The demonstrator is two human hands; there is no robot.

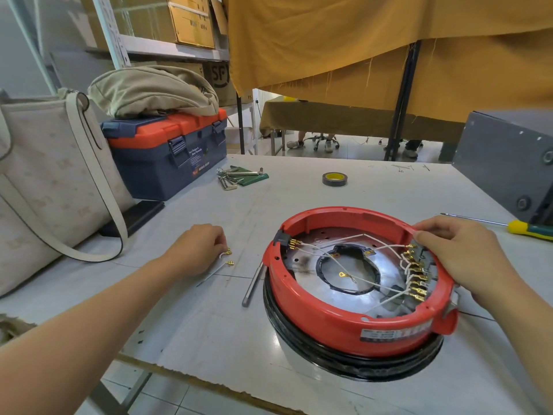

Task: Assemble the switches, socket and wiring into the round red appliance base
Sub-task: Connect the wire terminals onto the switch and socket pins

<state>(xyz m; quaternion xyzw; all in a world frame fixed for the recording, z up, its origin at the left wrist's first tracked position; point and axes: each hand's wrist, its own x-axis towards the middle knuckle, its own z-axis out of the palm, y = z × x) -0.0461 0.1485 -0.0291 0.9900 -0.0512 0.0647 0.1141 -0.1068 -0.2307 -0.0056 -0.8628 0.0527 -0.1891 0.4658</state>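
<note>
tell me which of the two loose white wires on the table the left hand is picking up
The far loose wire, the one nearer the toolbox: the left hand pinches it by its brass terminal. The near loose wire lies untouched just below it.

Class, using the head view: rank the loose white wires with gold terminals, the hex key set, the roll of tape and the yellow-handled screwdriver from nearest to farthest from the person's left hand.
From the left hand:
1. Loose white wires, at its fingertips.
2. Hex key set, beyond the hand, by the toolbox.
3. Roll of tape, farther back and right.
4. Screwdriver, at the table's far right edge.
</note>
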